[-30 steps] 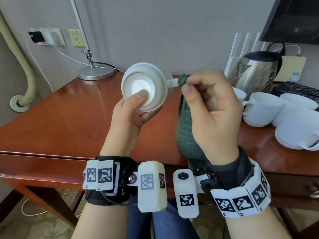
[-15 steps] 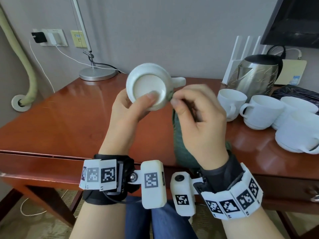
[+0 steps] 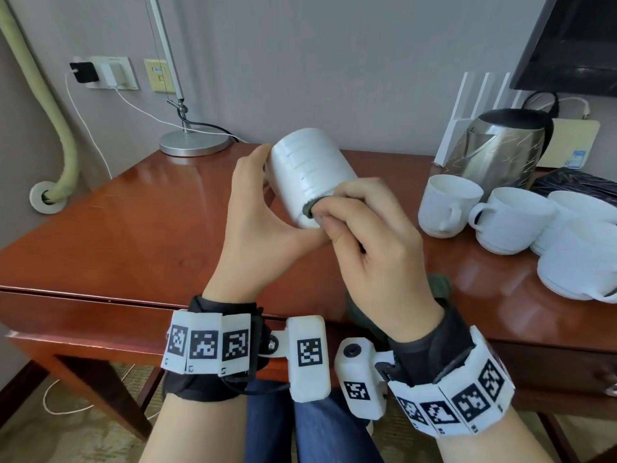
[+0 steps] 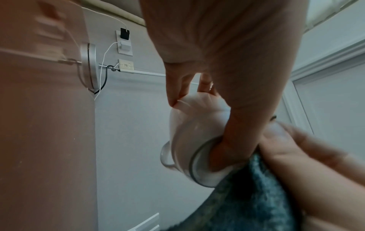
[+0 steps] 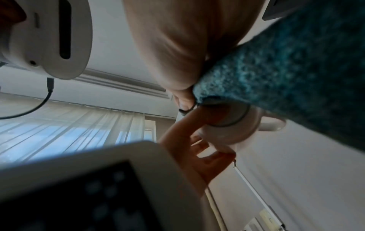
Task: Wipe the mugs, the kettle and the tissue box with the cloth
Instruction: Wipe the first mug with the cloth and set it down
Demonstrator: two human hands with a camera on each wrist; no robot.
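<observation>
Black wrist straps [image 3: 213,385] on both arms, white blocks with black square-code markers [image 3: 204,344], a white wrist camera [image 3: 309,357] on each, blue jeans [image 3: 270,422] below

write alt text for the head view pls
Over a wooden table, the left hand holds a white mug on its side while the right hand rubs it with a green cloth. More mugs and a kettle stand right.

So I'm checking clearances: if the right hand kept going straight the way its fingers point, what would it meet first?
The white mug held by the left hand. The right hand pinches the green cloth with its fingers aimed at the mug's lower edge, seemingly already touching it; depth beyond is unclear.
</observation>
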